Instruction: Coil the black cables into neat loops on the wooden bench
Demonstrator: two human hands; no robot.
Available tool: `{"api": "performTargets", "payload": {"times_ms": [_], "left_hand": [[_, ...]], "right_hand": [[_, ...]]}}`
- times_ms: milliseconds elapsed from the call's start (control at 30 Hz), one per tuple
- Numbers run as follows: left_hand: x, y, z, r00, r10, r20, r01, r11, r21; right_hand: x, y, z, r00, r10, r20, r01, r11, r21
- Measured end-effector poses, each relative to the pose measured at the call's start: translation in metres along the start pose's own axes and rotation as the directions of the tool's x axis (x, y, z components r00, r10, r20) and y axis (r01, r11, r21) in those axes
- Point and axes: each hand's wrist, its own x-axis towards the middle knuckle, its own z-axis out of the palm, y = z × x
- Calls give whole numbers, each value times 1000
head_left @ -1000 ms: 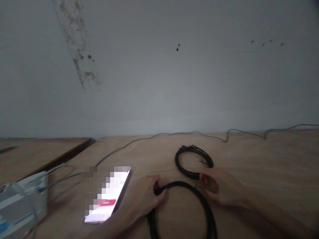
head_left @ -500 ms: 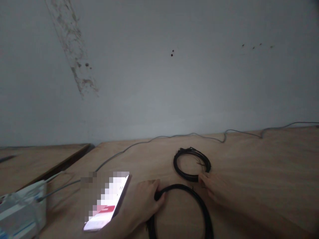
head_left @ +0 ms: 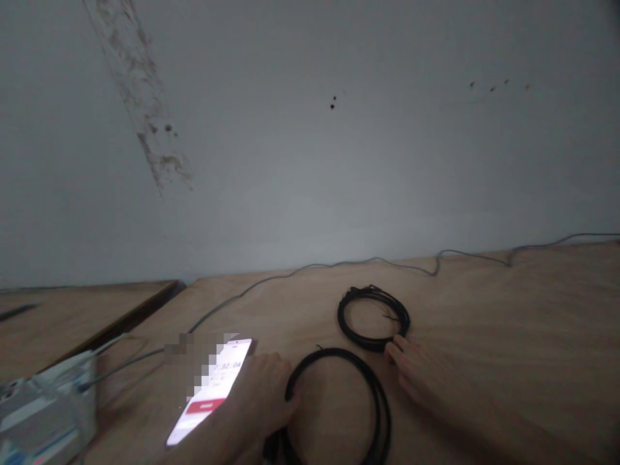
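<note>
Two coils of black cable lie on the wooden tabletop. The nearer coil (head_left: 380, 400) runs off the bottom edge of the view. My left hand (head_left: 266, 394) is closed around its left side, with the thumb over the cable and the fingertips mostly hidden. Behind it lies the smaller-looking far coil (head_left: 341, 318), with thin tie ends sticking up. My right hand (head_left: 411, 367) has its fingers curled and closed at the lower right edge of this far coil, between the two rings.
A lit phone (head_left: 208, 400), partly blurred out, lies left of my left hand. A white plastic-wrapped box (head_left: 53, 413) stands at the lower left. One grey cable (head_left: 256, 284) runs along the tabletop (head_left: 508, 323) by the wall (head_left: 310, 161).
The near coil has shifted left and slightly away from me, together with my left hand. My right hand stays nearly in place at the far coil.
</note>
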Motion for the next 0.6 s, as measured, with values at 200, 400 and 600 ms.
{"api": "performTargets", "payload": {"times_ms": [200,400,600], "left_hand": [[11,-3,7,998,-34,-52,27,992,-124],[21,-11,21,997,-29,-69,15,980,-199],[6,-1,4,993,-116,31,119,985,-127]], "right_hand": [[-6,-3,2,996,-63,-65,71,990,123],[-4,-3,-27,994,-92,-54,104,952,288],[4,14,-55,978,-206,-15,199,919,342]]}}
